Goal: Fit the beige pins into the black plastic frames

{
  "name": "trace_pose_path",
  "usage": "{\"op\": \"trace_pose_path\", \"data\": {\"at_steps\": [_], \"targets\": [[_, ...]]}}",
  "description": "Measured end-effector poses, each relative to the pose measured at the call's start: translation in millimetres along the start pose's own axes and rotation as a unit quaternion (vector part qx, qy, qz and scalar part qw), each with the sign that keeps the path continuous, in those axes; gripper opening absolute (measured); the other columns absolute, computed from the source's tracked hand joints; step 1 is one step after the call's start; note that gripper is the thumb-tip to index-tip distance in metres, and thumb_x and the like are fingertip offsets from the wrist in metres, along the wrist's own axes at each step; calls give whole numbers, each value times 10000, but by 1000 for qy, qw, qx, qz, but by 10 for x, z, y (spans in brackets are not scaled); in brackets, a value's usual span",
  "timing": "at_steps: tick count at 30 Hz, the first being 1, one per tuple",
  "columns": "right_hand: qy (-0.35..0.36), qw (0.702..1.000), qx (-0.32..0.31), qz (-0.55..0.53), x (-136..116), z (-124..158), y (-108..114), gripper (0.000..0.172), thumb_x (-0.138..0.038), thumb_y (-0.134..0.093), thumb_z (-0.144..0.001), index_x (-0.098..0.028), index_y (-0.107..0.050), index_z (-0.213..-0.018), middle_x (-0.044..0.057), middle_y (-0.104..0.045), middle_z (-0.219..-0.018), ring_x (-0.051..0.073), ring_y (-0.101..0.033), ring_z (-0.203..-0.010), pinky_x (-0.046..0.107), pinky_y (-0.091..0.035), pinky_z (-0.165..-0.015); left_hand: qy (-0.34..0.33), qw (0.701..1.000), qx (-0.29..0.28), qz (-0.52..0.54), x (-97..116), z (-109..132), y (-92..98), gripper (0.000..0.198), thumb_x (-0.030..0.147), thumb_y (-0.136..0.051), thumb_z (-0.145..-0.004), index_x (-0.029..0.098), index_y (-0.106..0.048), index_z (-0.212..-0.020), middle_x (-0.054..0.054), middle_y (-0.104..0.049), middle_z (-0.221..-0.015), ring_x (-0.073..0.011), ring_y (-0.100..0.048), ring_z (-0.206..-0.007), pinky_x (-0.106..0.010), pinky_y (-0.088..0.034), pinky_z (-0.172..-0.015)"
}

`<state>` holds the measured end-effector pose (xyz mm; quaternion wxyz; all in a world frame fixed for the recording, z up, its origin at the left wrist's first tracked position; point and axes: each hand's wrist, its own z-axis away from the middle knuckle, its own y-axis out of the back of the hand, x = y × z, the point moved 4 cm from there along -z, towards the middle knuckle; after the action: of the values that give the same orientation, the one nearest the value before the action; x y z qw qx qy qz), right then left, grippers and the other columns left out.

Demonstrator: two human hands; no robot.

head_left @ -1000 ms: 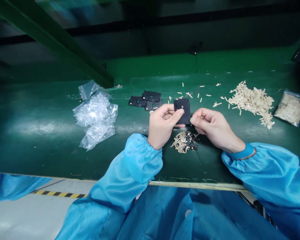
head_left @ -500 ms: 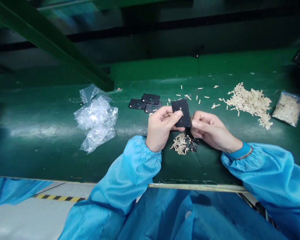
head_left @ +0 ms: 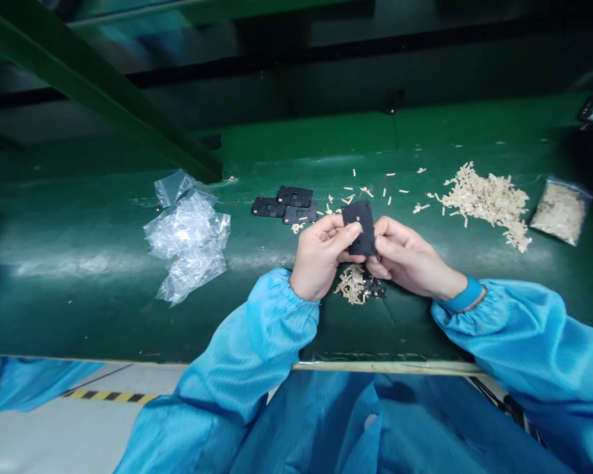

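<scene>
My left hand pinches a thin black plastic plate by its left side, thumb on top and fingers beneath. The plate is tilted up and has small square openings. At its lower right edge, my right hand has thumb and fingers closed on the edge; whether a small piece is also between them is hidden. Below the hands lies a small heap of tan strips mixed with small black pieces. Several similar black plates lie partly overlapping to the left.
Crumpled clear plastic bags lie on the green table at left. To the right are a large pile of tan strips and a filled zip bag. Loose strips are scattered between. A green post slants down at the back left.
My right hand has come in against the plate's lower right edge, where a gap showed before. The plate has dipped slightly, and the whole view has shifted a little.
</scene>
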<state>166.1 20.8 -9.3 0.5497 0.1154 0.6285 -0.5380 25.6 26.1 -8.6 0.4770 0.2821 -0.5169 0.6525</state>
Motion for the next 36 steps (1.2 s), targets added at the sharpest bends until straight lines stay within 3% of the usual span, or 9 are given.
{"op": "trace_pose_path", "data": {"at_steps": [7,11,20,36], "targets": [[49,995,72,50,-56,-50,133,237,-432,-663,-953,-215,-595,-888,-51,-531,-657,82,-415,-499,251,-280,-486,-7,999,-4,37,39,-34,15,334,336,-843,-751,196,-613,-949,18,-727,-850,-99,-717,-743,-210,-630,-691],[84,985,128,77,-119,-60,244,185,-361,-684,-945,-188,-649,-889,-31,-562,-680,76,-430,-505,259,-267,-482,-52,997,33,50,85,-73,78,349,285,-850,-740,192,-582,-945,32,-720,-812,-74,-690,-712,-159,-592,-634],[-3,996,94,5,-111,-52,212,200,-338,-702,-900,-180,-621,-809,-30,-540,-685,71,-376,-494,267,-247,-493,-72,996,52,8,102,-68,112,367,314,-852,-739,194,-554,-918,44,-688,-780,-76,-679,-692,-168,-601,-628],[20,996,77,-35,-78,-20,71,227,-300,-697,-911,-196,-549,-774,-62,-481,-624,68,-350,-501,253,-244,-504,-41,996,58,44,66,-35,66,422,309,-873,-717,205,-496,-876,79,-660,-718,-63,-677,-654,-169,-625,-638]]}}
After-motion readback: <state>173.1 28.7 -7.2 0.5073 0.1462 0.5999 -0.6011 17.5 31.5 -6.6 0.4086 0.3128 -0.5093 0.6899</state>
